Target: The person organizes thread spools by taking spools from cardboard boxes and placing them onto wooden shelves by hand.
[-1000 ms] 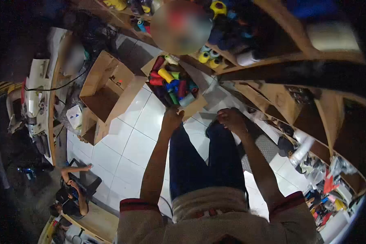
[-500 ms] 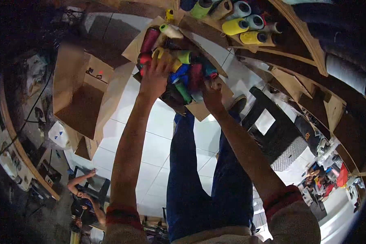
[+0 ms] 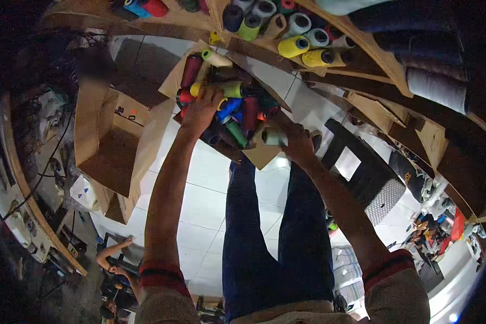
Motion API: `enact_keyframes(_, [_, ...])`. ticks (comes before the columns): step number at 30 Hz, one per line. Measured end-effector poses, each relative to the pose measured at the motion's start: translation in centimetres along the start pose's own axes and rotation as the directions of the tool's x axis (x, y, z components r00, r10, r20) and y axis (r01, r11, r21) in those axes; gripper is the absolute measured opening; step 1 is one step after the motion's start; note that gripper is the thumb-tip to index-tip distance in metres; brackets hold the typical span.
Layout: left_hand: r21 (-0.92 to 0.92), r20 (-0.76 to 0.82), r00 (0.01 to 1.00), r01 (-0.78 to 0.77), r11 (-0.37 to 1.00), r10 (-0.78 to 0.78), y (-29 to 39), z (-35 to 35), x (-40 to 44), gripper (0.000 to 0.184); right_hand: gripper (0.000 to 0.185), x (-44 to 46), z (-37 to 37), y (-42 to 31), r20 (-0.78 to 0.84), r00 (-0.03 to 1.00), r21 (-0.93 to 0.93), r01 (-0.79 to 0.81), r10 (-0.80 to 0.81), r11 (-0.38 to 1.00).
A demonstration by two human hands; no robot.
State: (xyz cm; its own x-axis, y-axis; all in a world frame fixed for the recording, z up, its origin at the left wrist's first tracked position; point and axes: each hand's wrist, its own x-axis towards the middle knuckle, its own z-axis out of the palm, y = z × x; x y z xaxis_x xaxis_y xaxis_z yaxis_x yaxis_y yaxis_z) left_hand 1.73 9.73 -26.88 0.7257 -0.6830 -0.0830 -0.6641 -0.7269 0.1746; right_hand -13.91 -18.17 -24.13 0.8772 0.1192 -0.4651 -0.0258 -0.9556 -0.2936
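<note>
An open cardboard box (image 3: 173, 81) full of thread cones stands on the floor before me. My left hand (image 3: 201, 110) is over the box's left side, its fingers curled round a yellow thread cone (image 3: 196, 88). My right hand (image 3: 298, 141) is closed on a pale thread cone (image 3: 272, 136), held above the box's near right flap (image 3: 262, 155). About them in the box lie a maroon cone (image 3: 191, 71), a green cone (image 3: 236, 133), a dark red cone (image 3: 249, 113), a cream cone (image 3: 217, 57) and blue ones (image 3: 229, 108).
Shelves (image 3: 383, 59) with several thread cones curve along the top right. Another open cardboard box (image 3: 100, 162) stands at left. A black plastic chair or stool (image 3: 356, 162) is at right. Another person's arm (image 3: 113, 254) shows at lower left. Piled scraps (image 3: 429, 237) lie at far right.
My right hand has lifted the pale cone from the box's right side and moved slightly right and nearer me. My left hand's fingers have curled in over the yellow cone. The view has shifted slightly.
</note>
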Motion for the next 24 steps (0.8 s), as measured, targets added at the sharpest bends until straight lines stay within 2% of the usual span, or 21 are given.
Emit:
enact_keyframes(1, [-0.004, -0.022, 1.0, 0.01, 1.0, -0.01, -0.1, -0.5, 0.0, 0.04, 0.054, -0.6, -0.2, 0.5, -0.074, 0.997, 0.043, 0.003, 0.0, 0.999])
enact_keyframes(4, [-0.185, -0.067, 0.965, 0.236, 0.954, -0.252, -0.2, -2.8, -1.0, 0.045, 0.069, -1.8, -1.3, 1.5, -0.008, 1.0, 0.364, 0.012, -0.01, 0.931])
enact_keyframes(7, [-0.298, 0.062, 0.946, 0.321, 0.899, -0.317, -0.5, -5.9, -0.5, 0.046, 0.061, -3.2, -2.7, 0.4, -0.009, 0.98, 0.494, -0.167, 0.197, 0.854])
enact_keyframes(8, [-0.331, -0.048, 0.952, 0.271, 0.904, -0.303, -0.6, -5.9, -0.4, 0.043, 0.057, -3.7, -3.3, -0.1, 0.021, 0.972, 0.61, -0.196, 0.232, 0.768])
enact_keyframes(9, [-0.429, -0.095, 0.927, 0.29, 0.856, -0.362, -0.3, -7.0, -0.1, 0.044, 0.053, -4.0, -4.5, -0.7, 0.049, 0.966, 0.708, -0.213, 0.254, 0.673])
enact_keyframes(10, [-0.527, -0.131, 0.897, 0.298, 0.796, -0.423, 0.2, -8.1, 0.0, 0.044, 0.049, -4.5, -5.8, -0.9, 0.084, 0.959, 0.791, -0.229, 0.271, 0.567])
enact_keyframes(11, [-0.621, -0.152, 0.865, 0.293, 0.727, -0.479, 1.1, -9.4, -0.3, 0.045, 0.049, -5.4, -5.8, -0.6, 0.1, 0.964, 0.816, -0.22, 0.245, 0.534])
enact_keyframes(12, [-0.75, -0.039, 0.777, 0.393, 0.532, -0.629, 2.7, -11.6, -0.8, 0.044, 0.048, -6.3, -5.5, -0.4, 0.111, 0.969, 0.842, -0.209, 0.219, 0.497])
enact_keyframes(13, [-0.831, -0.042, 0.742, 0.346, 0.436, -0.669, 4.0, -12.7, -1.6, 0.043, 0.047, -6.7, -6.2, -0.4, 0.107, 0.977, 0.867, -0.182, 0.184, 0.463])
enact_keyframes(14, [-0.898, -0.046, 0.705, 0.282, 0.339, -0.707, 5.2, -13.3, -2.8, 0.042, 0.047, -8.6, -9.8, -1.7, 0.21, 0.956, 0.935, -0.258, 0.204, 0.244])
enact_keyframes(15, [-0.949, -0.043, 0.671, 0.204, 0.24, -0.74, 6.6, -14.9, -4.0, 0.042, 0.047, -10.2, -13.1, -2.6, 0.189, 0.964, 0.943, -0.231, 0.187, 0.238])
enact_keyframes(16, [-0.99, 0.059, 0.656, 0.136, 0.041, -0.752, 8.7, -17.7, -5.0, 0.042, 0.046, -11.7, -16.3, -3.3, 0.162, 0.972, 0.951, -0.2, 0.169, 0.235])
enact_keyframes(17, [-0.985, 0.162, 0.659, 0.064, -0.16, -0.734, 11.3, -20.4, -6.2, 0.042, 0.046, -13.6, -18.9, -3.8, 0.132, 0.979, 0.959, -0.166, 0.156, 0.231])
enact_keyframes(18, [-0.96, 0.171, 0.709, -0.038, -0.279, -0.684, 13.4, -23.3, -6.9, 0.047, 0.048, -15.8, -21.2, -4.2, 0.091, 0.984, 0.98, -0.117, 0.155, 0.163])
enact_keyframes(19, [-0.928, 0.26, 0.723, 0.005, -0.372, -0.64, 15.4, -26.1, -8.0, 0.051, 0.05, -17.7, -23.4, -4.3, 0.041, 0.986, 0.994, -0.057, 0.161, 0.095])
enact_keyframes(20, [-0.907, 0.286, 0.748, 0.011, -0.42, -0.599, 17.4, -28.6, -8.6, 0.051, 0.05, -19.8, -26.8, -4.2, 0.053, 0.992, 0.989, -0.068, 0.111, 0.133])
enact_keyframes(21, [-0.857, 0.389, 0.76, 0.09, -0.507, -0.522, 19.6, -31.4, -8.9, 0.051, 0.051, -22.4, -30.3, -4.1, 0.076, 0.995, 0.981, -0.087, 0.073, 0.173])
enact_keyframes(22, [-0.814, 0.395, 0.816, 0.098, -0.573, -0.422, 21.6, -33.5, -9.1, 0.051, 0.052, -24.8, -33.1, -4.0, 0.036, 0.995, 0.979, -0.053, 0.089, 0.197])
enact_keyframes(23, [-0.766, 0.396, 0.862, 0.121, -0.631, -0.316, 23.4, -35.2, -9.1, 0.052, 0.049, -26.7, -33.4, -2.9, -0.084, 0.996, 0.996, 0.084, 0.016, 0.008])
enact_keyframes(24, [-0.768, 0.342, 0.901, 0.105, -0.632, -0.267, 25.3, -36.8, -8.2, 0.051, 0.049, -28.8, -36.0, -2.0, -0.165, 0.986, 0.986, 0.164, 0.039, 0.009])
